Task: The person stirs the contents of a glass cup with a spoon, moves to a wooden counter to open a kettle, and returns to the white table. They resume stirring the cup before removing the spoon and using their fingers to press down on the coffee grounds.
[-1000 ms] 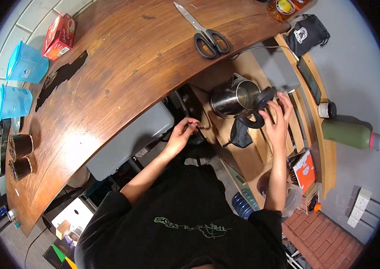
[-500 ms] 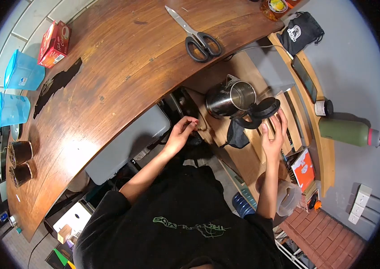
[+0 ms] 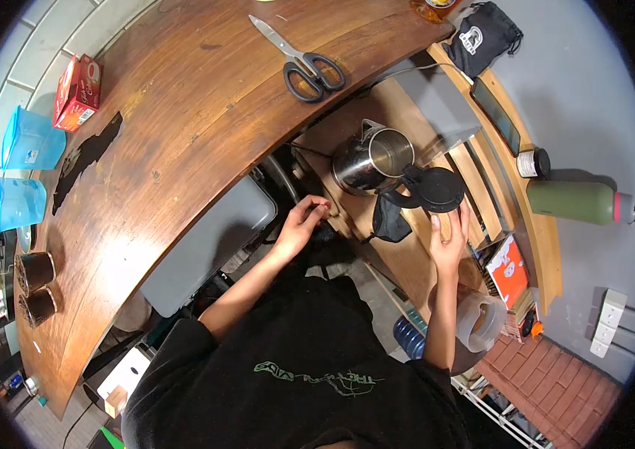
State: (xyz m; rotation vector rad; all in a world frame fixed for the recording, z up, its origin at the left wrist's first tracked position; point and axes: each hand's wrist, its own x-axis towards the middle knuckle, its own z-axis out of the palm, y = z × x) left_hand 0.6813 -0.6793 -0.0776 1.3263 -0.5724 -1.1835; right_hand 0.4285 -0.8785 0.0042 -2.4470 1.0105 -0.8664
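Nearest the camera, the person's black-shirted torso fills the lower middle, and both bare arms reach forward from it. The left hand [image 3: 299, 224] rests with its fingers curled loosely at the near corner of a low wooden shelf [image 3: 400, 258], just under the overhanging edge of the tabletop [image 3: 183, 112]; it grips nothing that can be made out. The right hand [image 3: 448, 241] is raised with its palm slack and fingers spread, holding nothing, its fingertips just below the black lid [image 3: 439, 188] of the steel kettle [image 3: 370, 161]. The kettle stands upright on the shelf, just beyond and between the hands, its lid swung fully back on the hinge toward the right hand, its mouth uncovered and its spout pointing away. The right hand is plainly the nearer to lid and handle; the left lies further off, toward the kettle's body. A dark pouch [image 3: 386, 221] sits just beside the kettle's base. To the right, on a slatted rack, lie one green bottle [image 3: 572, 202] on its side, one small jar [image 3: 532, 162] and one phone [image 3: 496, 114]. Further off, the tabletop carries one pair of scissors [image 3: 302, 63], one red box [image 3: 76, 91], two blue tubs [image 3: 29, 138] and two dark cups [image 3: 35, 271], with a black drawstring bag [image 3: 482, 34] at its far end.
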